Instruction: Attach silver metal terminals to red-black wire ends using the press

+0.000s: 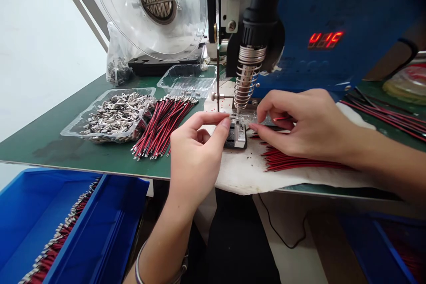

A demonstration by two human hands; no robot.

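Thumb and forefinger of my left hand (201, 153) close together at the left side of a small metal fixture (240, 133); whatever they pinch is too small to make out. My right hand (301, 122) is closed on a red-and-black wire (281, 119), its fingertips just right of the fixture. Directly above the fixture hangs the soldering head (246, 82) with its coiled spring. Under my right hand, a bundle of red and black wires (282, 159) lies on a white cloth (246, 177).
Left on the green table (43, 142) are a clear tray of metal connectors (116, 115), a pile of wires (163, 126) and another clear tray (188, 80). A blue machine (316, 66) with a red display stands behind. Below sits a blue bin (76, 230) holding wires.
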